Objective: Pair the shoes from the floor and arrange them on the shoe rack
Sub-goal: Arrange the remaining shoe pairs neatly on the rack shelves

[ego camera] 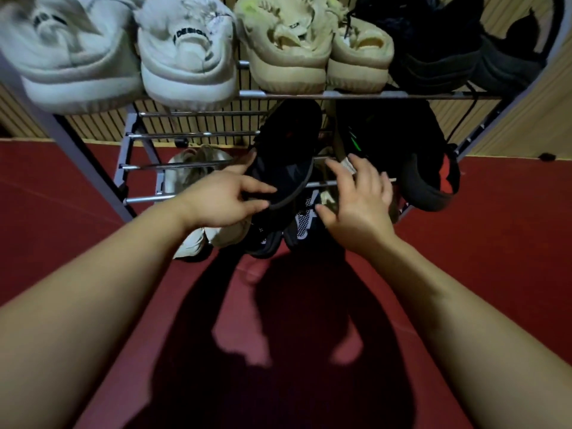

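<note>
With the left hand [223, 201] pinching the black knit sneaker [284, 150] by its heel and the right hand [359, 199] splayed empty, the shoe could slip between the rails of the grey metal shoe rack [371, 94].

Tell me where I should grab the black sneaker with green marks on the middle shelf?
Grab its heel, reaching straight in from the front. The black sneaker with green marks lies toe-in on the shoe rack, and its rounded heel hangs out past the front rail, closest to you, beside the right hand.
</note>
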